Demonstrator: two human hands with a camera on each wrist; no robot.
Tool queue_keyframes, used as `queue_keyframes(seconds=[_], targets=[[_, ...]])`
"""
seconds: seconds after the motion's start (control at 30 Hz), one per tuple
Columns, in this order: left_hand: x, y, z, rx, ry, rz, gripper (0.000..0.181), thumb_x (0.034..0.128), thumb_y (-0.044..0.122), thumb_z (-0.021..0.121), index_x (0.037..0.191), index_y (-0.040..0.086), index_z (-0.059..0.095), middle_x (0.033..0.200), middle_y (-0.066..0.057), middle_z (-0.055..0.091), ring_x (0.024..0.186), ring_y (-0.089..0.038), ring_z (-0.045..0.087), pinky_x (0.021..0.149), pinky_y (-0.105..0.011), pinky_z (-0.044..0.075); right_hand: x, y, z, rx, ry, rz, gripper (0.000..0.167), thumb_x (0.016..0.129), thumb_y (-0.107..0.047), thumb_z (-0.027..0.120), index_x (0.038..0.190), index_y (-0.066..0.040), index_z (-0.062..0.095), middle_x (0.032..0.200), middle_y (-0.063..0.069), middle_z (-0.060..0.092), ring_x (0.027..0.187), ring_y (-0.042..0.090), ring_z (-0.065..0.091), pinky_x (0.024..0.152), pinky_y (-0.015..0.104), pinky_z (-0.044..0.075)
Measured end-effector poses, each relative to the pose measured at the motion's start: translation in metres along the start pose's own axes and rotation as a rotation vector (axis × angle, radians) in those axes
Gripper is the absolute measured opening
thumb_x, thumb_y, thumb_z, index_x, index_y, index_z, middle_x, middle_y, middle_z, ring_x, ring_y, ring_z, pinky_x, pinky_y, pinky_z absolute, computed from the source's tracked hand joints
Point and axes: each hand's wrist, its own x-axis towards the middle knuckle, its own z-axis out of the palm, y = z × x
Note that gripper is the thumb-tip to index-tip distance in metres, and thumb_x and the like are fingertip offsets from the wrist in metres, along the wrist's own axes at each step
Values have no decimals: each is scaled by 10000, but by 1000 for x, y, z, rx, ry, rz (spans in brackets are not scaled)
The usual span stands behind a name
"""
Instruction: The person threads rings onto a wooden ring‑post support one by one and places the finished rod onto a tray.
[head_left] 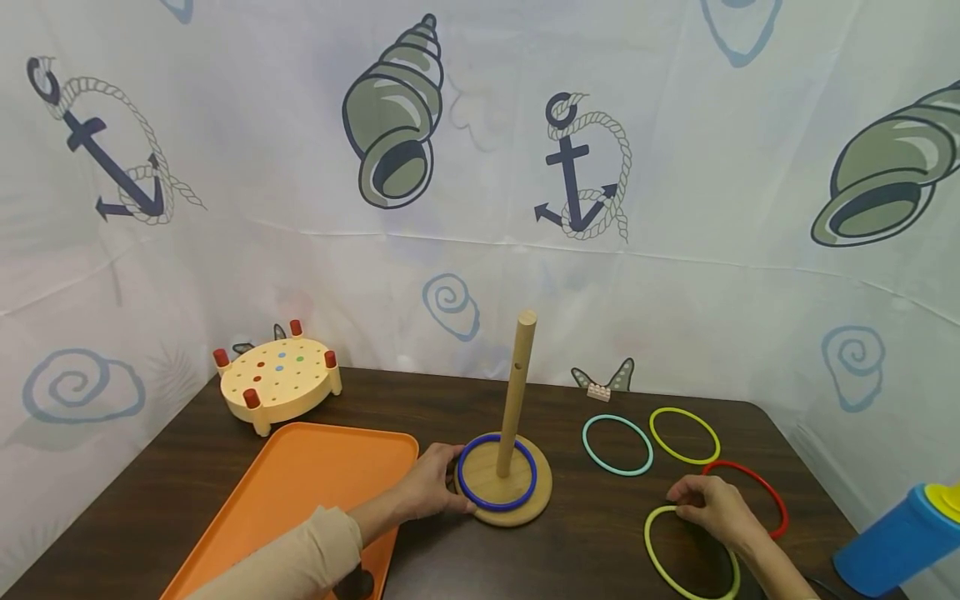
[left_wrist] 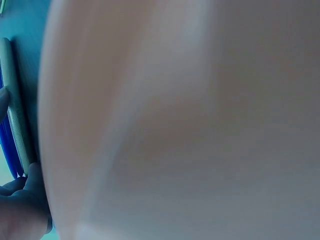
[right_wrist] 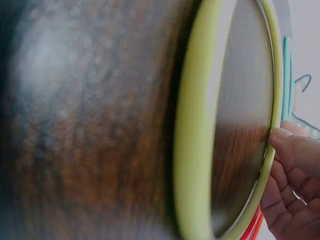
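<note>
A wooden post point(head_left: 516, 392) rises from a round wooden base point(head_left: 542, 492), and a blue ring point(head_left: 498, 507) lies around it on the base. My left hand point(head_left: 426, 485) grips the base's left edge between thumb and fingers, close to the blue ring. In the left wrist view a pale surface blocks most of the picture; the hand point(left_wrist: 25, 207) and base edge point(left_wrist: 17, 110) show at the far left. With thumb and fingertips, my right hand point(head_left: 716, 510) pinches the far edge of a yellow-green ring point(head_left: 654, 557); the right wrist view shows this hand point(right_wrist: 292, 175) and ring point(right_wrist: 194, 130) closely.
Beyond the right hand lie a turquoise ring point(head_left: 592, 454), a yellow ring point(head_left: 705, 427) and a red ring point(head_left: 780, 507). An orange tray point(head_left: 330, 467) is at the left, a round pegged board point(head_left: 288, 379) behind it. A blue container point(head_left: 900, 542) with a yellow top is at the right edge.
</note>
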Motion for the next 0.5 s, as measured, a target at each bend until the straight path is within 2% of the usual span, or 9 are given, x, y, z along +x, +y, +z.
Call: queue_keyframes(seconds=[0.27,0.5], targets=[[3,-1,-1,10,-10,-6,822,648,175,860,1300,-124,458,1204,-214,484,1116,-334,489,973,-492,431,-1,-1,1,41,-40,-74,106,765,13,705,814,-71,662,746,-14,617,646,-22,498,548,197,454],[2,-2,0,5,-10,-9,826,642,178,864,1298,-122,462,1199,-211,484,1113,-335,486,967,-497,434,-1,-5,1,76,-47,-95,54,789,-53,713,815,-70,669,770,-16,649,658,-26,519,553,194,473]])
